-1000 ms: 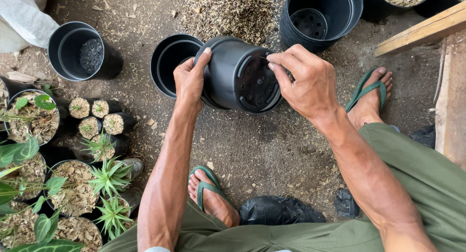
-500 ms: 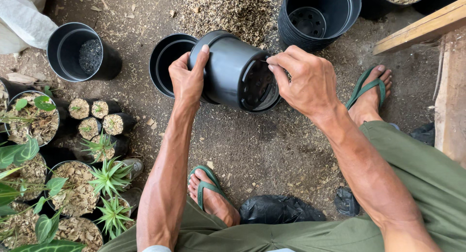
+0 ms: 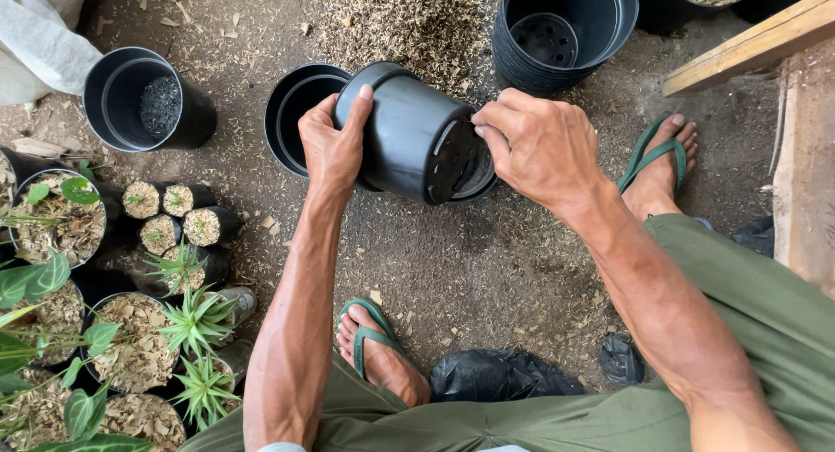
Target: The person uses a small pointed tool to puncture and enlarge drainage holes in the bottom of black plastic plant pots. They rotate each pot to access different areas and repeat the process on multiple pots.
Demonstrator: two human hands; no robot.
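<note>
Both hands hold one round black plastic nursery pot [image 3: 417, 134], tipped on its side above the bare dirt ground [image 3: 487, 261] so that its perforated base faces the camera. The left hand [image 3: 332, 147] wraps the pot's rim end, thumb over the wall and fingers behind, closed firmly on it. The right hand [image 3: 539, 147] meets the base edge, its fingertips [image 3: 480, 126] pinched narrowly on the bottom rim. Directly behind the held pot sits one empty black pot [image 3: 291, 113], partly hidden by it. One more black pot with dark soil in its bottom [image 3: 143, 100] stands well apart to the left, and one stack of nested black pots [image 3: 557, 30] stands at the top right. A heap of pale wood shavings [image 3: 400, 21] lies between them. At the left edge, four small black grow bags packed with husk [image 3: 174, 213] cluster together near filled pots with green plants [image 3: 130, 348]. Two feet in green flip-flops [image 3: 374, 343] rest on the ground.
</note>
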